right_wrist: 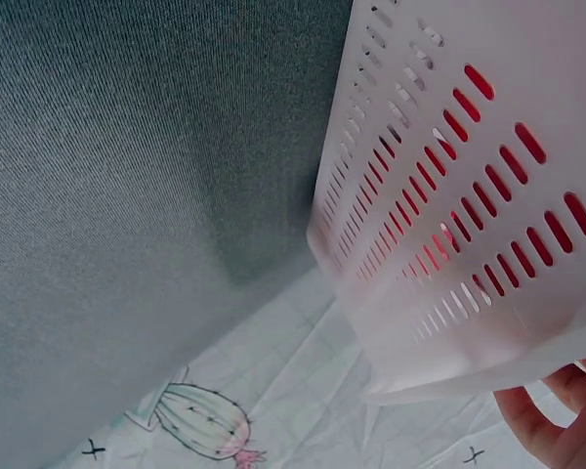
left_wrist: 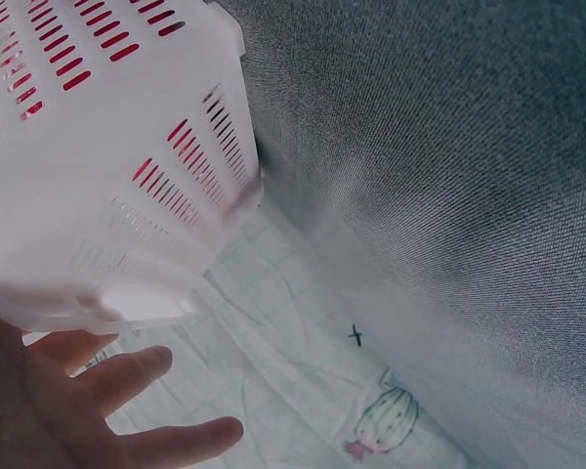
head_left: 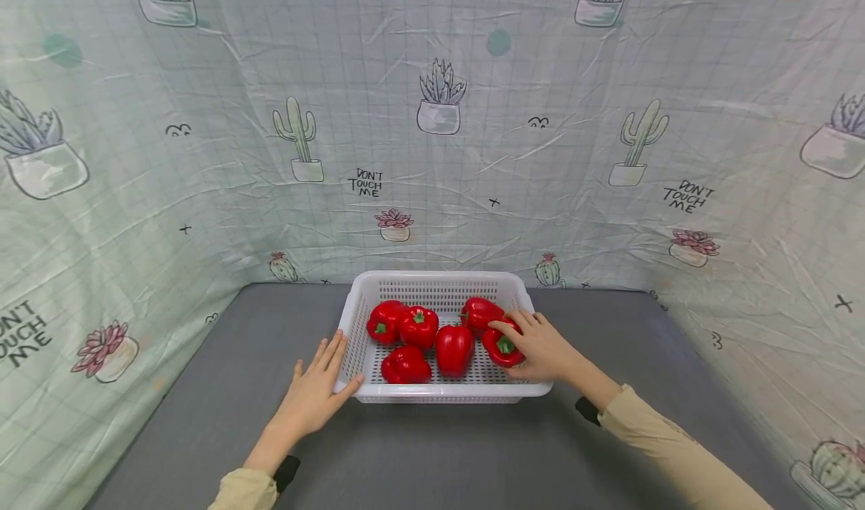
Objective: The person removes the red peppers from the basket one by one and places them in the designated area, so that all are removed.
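A white slotted plastic basket (head_left: 446, 390) stands on the grey table with several red bell peppers inside. At its right end, my right hand (head_left: 544, 351) grips a red bell pepper (head_left: 498, 354), whose green stem faces up toward the head camera. Another pepper (head_left: 478, 312) lies just behind that one. My left hand (head_left: 312, 393) rests on the basket's left rim, fingers straight and spread. Near the middle sits an upright pepper (head_left: 455, 348); more peppers (head_left: 419, 327) gather at the left. Both wrist views show the basket's outer wall (left_wrist: 98, 176), with fingers (right_wrist: 527, 425) at the rim.
The grey tabletop (head_left: 432, 457) stretches around the basket. Behind it and along both sides hangs a pale curtain (head_left: 432, 217) printed with cacti and potted plants, meeting the table's far edge close behind the basket.
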The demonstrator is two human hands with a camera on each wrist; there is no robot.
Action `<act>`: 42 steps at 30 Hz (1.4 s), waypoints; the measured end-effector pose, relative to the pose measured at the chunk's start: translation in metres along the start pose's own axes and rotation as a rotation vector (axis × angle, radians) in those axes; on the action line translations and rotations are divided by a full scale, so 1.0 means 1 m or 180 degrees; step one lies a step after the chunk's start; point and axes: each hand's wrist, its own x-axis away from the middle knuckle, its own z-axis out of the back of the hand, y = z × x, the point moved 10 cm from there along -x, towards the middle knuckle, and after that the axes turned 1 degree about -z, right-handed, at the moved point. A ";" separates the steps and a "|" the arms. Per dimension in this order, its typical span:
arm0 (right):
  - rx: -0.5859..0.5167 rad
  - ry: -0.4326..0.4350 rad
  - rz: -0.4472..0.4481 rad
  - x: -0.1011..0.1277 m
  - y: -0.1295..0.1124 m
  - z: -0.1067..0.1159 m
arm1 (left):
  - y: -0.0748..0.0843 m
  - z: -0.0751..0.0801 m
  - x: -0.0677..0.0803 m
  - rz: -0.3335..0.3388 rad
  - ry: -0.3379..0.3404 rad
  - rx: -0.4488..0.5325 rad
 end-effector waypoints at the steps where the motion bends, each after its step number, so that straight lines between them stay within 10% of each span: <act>1: -0.0012 -0.0018 -0.0006 0.000 0.000 -0.001 | 0.000 0.000 0.000 0.0001 -0.0002 0.0009; 17: -0.0229 -0.0268 -0.0421 0.000 0.008 -0.017 | 0.004 0.002 -0.002 -0.0057 -0.0082 -0.0178; 42: -0.0175 0.1123 -0.0582 0.022 0.036 0.056 | 0.004 0.002 0.000 0.0000 -0.0097 -0.0243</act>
